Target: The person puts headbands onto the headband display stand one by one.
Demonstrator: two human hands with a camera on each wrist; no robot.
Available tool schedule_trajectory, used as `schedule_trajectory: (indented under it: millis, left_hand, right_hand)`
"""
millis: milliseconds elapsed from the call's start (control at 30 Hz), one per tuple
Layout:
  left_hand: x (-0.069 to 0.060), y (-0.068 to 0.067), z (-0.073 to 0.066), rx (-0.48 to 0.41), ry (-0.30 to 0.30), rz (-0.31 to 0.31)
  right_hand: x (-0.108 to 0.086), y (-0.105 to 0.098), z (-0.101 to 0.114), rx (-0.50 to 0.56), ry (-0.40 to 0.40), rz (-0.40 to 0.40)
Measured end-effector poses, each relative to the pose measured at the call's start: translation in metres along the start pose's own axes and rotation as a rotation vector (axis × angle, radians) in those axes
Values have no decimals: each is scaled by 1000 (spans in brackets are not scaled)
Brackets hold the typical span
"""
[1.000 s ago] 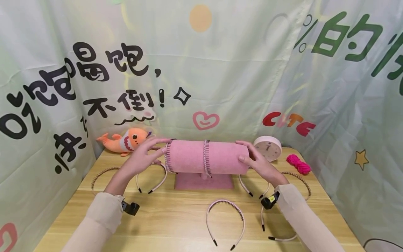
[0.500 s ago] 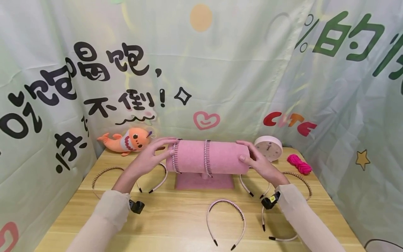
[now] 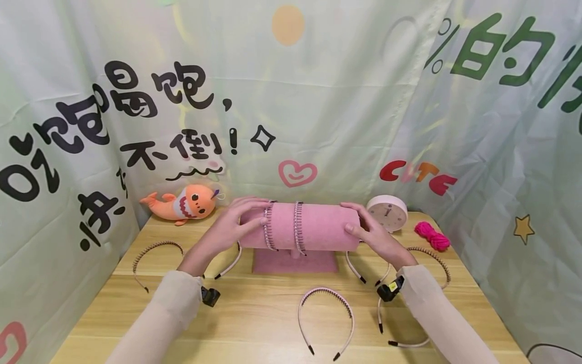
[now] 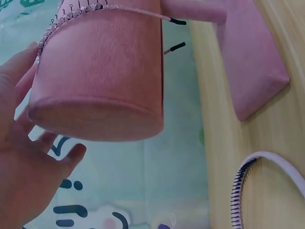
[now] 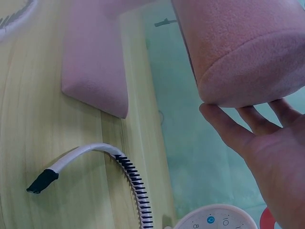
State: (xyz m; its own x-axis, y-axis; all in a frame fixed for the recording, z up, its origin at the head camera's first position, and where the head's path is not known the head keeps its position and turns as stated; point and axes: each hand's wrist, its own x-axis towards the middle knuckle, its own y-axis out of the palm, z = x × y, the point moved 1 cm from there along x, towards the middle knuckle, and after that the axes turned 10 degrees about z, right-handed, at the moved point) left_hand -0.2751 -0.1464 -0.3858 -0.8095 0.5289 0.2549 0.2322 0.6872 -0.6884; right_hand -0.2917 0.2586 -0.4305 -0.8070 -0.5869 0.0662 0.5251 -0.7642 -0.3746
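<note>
A pink padded roll [image 3: 323, 227] lies level on its stand [image 3: 294, 263], with two toothed headbands around it. The left hand [image 3: 227, 227] reaches over the roll's left end, its extended fingers touching the left headband [image 3: 269, 227] at the top and front. In the left wrist view its fingertips meet the beaded edge of that headband [image 4: 71, 14]. The other headband [image 3: 298, 227] sits near the roll's middle. At the right end, the right hand [image 3: 375, 235] holds the roll between thumb and fingers; the right wrist view shows fingertips against the roll's end [image 5: 257, 71].
Several headbands lie on the wooden table [image 3: 254, 318], one in front [image 3: 325, 290] and others at both sides. Behind are an orange plush shark [image 3: 182, 205], a round clock [image 3: 387, 213] and pink yarn [image 3: 432, 236]. Printed curtains [image 3: 336, 126] enclose the table.
The left hand has moved right along the roll, and the left headband has slid with it from the roll's left end towards the middle one. The right hand has stayed put.
</note>
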Motion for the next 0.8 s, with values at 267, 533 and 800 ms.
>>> schedule_trajectory:
  millis: [267,533,800]
  left_hand:
    - [12,9,-11,115,21,-14]
    - [20,14,-19,221,18,0]
    - [27,15,-30,345,-7,50]
  right_hand:
    - [1,0,-1,-5,-11,-3]
    - [1,0,0,4,-9,1]
    - [0,0,2,6,-4,1]
